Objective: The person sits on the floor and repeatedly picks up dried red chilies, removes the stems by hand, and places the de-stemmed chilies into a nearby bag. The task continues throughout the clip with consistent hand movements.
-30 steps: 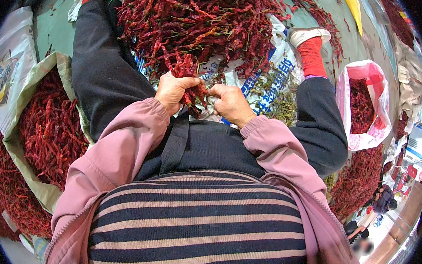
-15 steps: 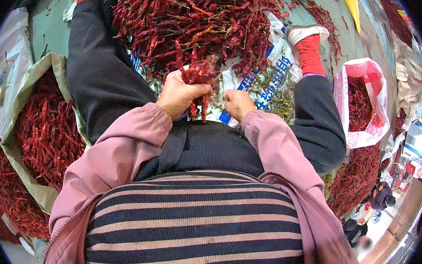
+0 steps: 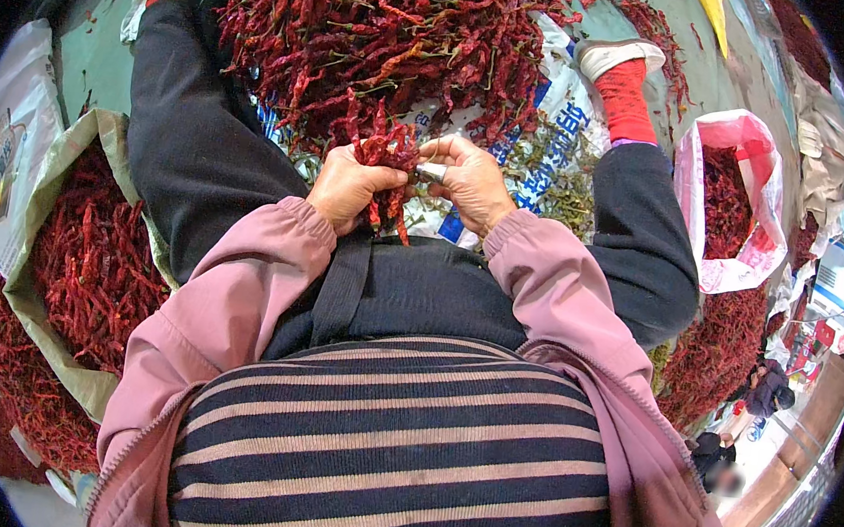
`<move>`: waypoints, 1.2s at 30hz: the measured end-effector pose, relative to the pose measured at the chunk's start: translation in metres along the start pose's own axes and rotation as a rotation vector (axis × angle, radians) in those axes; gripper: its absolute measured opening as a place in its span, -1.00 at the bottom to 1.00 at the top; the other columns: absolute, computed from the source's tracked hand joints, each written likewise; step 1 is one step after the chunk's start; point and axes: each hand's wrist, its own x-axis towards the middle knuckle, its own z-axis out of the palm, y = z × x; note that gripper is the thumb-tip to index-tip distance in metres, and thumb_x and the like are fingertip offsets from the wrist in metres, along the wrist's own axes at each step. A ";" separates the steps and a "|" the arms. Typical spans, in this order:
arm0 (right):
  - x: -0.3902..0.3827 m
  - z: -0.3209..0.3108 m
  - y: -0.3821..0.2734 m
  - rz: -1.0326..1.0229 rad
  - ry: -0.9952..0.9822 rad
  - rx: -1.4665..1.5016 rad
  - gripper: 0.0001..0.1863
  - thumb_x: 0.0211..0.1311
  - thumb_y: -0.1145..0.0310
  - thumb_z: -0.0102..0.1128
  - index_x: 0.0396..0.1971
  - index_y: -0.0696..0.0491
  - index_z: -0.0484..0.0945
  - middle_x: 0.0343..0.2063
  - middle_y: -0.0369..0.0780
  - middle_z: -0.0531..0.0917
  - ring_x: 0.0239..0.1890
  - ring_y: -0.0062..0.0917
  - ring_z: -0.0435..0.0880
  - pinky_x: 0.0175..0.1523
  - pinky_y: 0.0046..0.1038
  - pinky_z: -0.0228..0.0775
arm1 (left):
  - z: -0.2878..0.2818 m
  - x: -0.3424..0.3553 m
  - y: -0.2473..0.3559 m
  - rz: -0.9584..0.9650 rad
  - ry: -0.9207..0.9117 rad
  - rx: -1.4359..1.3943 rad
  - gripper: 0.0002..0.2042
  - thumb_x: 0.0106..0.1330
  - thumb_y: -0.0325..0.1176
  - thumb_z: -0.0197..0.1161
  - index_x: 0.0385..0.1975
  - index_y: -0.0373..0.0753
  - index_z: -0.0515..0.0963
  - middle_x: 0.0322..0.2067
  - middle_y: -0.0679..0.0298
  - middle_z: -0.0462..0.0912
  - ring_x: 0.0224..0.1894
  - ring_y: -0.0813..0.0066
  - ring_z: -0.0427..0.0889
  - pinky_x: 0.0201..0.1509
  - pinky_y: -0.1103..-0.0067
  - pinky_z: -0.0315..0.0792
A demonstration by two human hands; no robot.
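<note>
A small bunch of dried red chilies (image 3: 384,148) is gripped in my left hand (image 3: 341,189), the thumb pressed across it and the tips sticking up and down. My right hand (image 3: 476,185) meets the bunch from the right, thumb and fingers drawn together at its side. A shiny metal sleeve (image 3: 431,172) sits at the right thumb. Whatever is between those fingertips is too small to make out. Just beyond my hands rises a big pile of dried red chilies (image 3: 372,33). Loose greenish stems (image 3: 562,175) are scattered on a white plastic sheet (image 3: 554,42) with blue print, between my legs.
At left stands an open pale-green sack (image 3: 26,297) of chilies, beside a white bag (image 3: 14,127). A pink-and-white bag (image 3: 755,265) with chilies is at right, near another chili heap (image 3: 721,340). A yellow object (image 3: 710,16) lies farther off. People (image 3: 764,390) are at far right.
My right hand has moved left and up from beside the stems to the bunch, showing the metal sleeve. The left hand keeps its hold on the chilies, shifted slightly left.
</note>
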 end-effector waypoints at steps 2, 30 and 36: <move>0.001 -0.003 0.004 0.007 -0.023 0.004 -0.81 -0.09 0.57 0.14 -0.39 0.13 0.44 -0.51 -0.30 0.54 -0.53 -0.71 0.47 -0.50 -0.68 0.30 | 0.002 -0.001 0.001 -0.028 -0.014 -0.032 -0.76 -0.10 -0.68 0.15 -0.35 -0.40 0.49 -0.43 0.21 0.57 -0.47 0.47 0.54 -0.34 0.56 0.46; 0.006 -0.029 0.035 -0.168 -0.222 -1.523 -0.77 -0.24 0.50 0.00 -0.45 0.05 0.49 -0.45 -0.07 0.55 -0.33 -0.15 0.51 -0.25 -0.25 0.35 | -0.066 -0.031 0.051 0.094 0.002 -0.244 -0.79 -0.08 -0.51 0.20 -0.40 -0.36 0.42 -0.55 0.25 0.49 -0.52 0.50 0.48 -0.38 0.58 0.39; 0.044 -0.043 0.030 -0.331 0.223 -1.315 -0.76 -0.21 0.47 -0.06 -0.43 0.12 0.48 -0.44 0.00 0.55 -0.34 -0.14 0.52 -0.21 -0.25 0.34 | -0.097 -0.032 0.041 0.086 0.005 -0.138 -0.58 -0.13 -0.49 0.24 -0.20 -0.34 0.33 -0.49 0.25 0.47 -0.52 0.45 0.47 -0.32 0.48 0.43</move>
